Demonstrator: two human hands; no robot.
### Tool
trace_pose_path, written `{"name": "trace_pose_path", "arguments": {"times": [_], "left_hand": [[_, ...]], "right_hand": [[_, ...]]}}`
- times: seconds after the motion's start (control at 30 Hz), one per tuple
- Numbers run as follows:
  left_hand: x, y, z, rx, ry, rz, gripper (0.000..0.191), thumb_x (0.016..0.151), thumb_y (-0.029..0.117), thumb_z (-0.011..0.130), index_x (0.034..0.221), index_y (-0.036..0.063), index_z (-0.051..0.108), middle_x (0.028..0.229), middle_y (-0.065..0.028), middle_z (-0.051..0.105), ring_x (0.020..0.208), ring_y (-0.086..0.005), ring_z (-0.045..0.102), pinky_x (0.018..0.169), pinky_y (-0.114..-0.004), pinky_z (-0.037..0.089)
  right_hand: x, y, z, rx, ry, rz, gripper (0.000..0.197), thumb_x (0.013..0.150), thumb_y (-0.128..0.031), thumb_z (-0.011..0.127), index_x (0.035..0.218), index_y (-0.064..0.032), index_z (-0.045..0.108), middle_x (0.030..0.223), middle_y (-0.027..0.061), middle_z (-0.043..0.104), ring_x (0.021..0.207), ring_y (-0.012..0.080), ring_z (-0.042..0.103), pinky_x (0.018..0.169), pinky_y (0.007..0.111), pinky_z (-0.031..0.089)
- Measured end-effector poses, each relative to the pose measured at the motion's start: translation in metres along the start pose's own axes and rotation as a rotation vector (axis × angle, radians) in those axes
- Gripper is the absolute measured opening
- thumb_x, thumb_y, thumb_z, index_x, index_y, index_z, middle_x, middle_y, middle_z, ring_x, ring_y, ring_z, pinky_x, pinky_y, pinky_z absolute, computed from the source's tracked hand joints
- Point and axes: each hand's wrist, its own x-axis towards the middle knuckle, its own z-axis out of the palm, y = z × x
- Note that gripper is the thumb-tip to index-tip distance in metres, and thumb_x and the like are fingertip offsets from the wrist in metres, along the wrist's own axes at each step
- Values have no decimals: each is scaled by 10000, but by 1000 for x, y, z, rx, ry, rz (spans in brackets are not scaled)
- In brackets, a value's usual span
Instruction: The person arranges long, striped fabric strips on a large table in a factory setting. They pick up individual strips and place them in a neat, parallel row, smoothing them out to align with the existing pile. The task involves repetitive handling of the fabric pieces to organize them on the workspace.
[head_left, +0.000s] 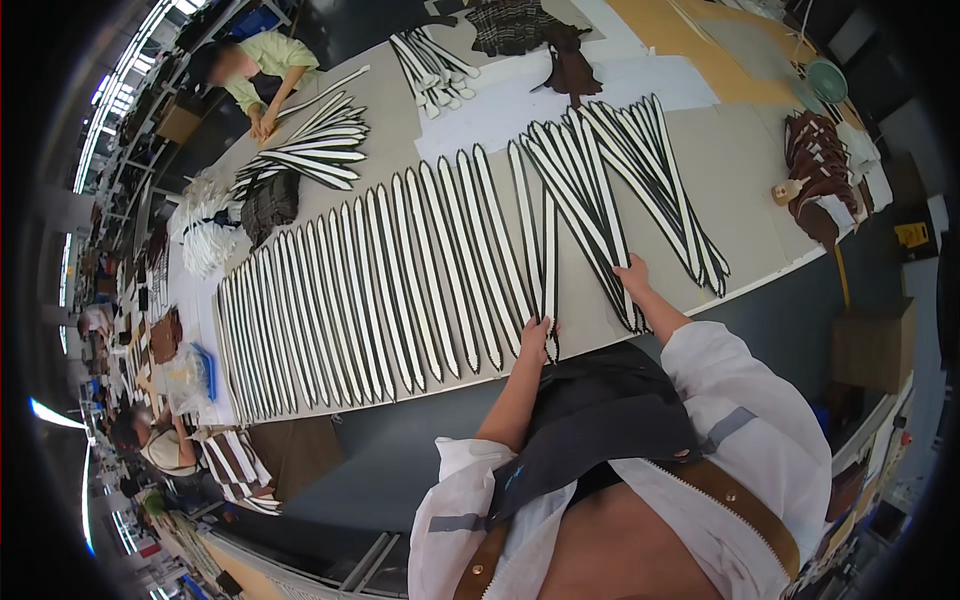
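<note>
A long row of narrow white fabric strips with dark edges (395, 281) lies side by side on the table (585, 319). My left hand (535, 337) grips the near end of one or more such strips (550, 262) at the right end of the row. My right hand (633, 274) is on the edge of a fanned bundle of the same strips (592, 202), its fingers closed around a strip there. Another crossed bundle (652, 187) lies farther right, not touched by my hands. How many strips each hand holds is unclear.
Across the table a co-worker (262, 75) handles material beside a fanned pile of strips (322, 146). More strips (431, 75) lie at the far edge. Brown knitted pieces (817, 172) and a small bottle (787, 191) stand at the right. A cardboard box (874, 345) is beyond the table.
</note>
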Motion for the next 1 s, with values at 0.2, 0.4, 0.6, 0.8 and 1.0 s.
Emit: {"name": "trace_pose_path", "arguments": {"times": [0.2, 0.4, 0.6, 0.8, 1.0], "left_hand": [[0, -4, 3, -17, -51, -26, 87, 884, 61, 473, 939, 1, 503, 787, -94, 590, 680, -178, 601, 587, -274, 505], [8, -19, 12, 328, 11, 102, 245, 814, 87, 605, 1015, -37, 539, 894, -123, 615, 791, -205, 594, 699, -318, 485], [-5, -11, 30, 114, -65, -34, 439, 881, 305, 526, 1133, -53, 508, 1065, -131, 584, 948, -208, 555, 825, -327, 437], [35, -28, 11, 459, 303, 270, 269, 862, 183, 493, 1007, -23, 588, 893, -74, 609, 811, -156, 565, 705, -275, 444], [22, -22, 27, 922, 554, 571, 269, 703, 17, 599, 967, 18, 548, 841, -100, 614, 754, -240, 582, 721, -349, 458]], "right_hand": [[-1, 28, -27, 26, 35, 0, 275, 699, 15, 635, 969, 12, 582, 879, 134, 636, 779, 220, 609, 703, 329, 481], [-15, -6, -10, 524, -348, 373, 241, 780, -45, 626, 1001, 24, 561, 912, 134, 620, 785, 243, 613, 687, 390, 519], [-31, -9, 23, 917, -704, 627, 321, 804, -153, 641, 1063, 13, 548, 937, 127, 631, 811, 253, 630, 728, 398, 531], [-20, -3, 18, 745, -617, 508, 295, 766, -33, 644, 1044, 25, 562, 929, 142, 624, 782, 251, 623, 702, 398, 523], [7, 15, -28, 615, -625, 459, 332, 750, -25, 644, 1066, 35, 563, 996, 165, 611, 866, 287, 600, 750, 415, 490]]}}
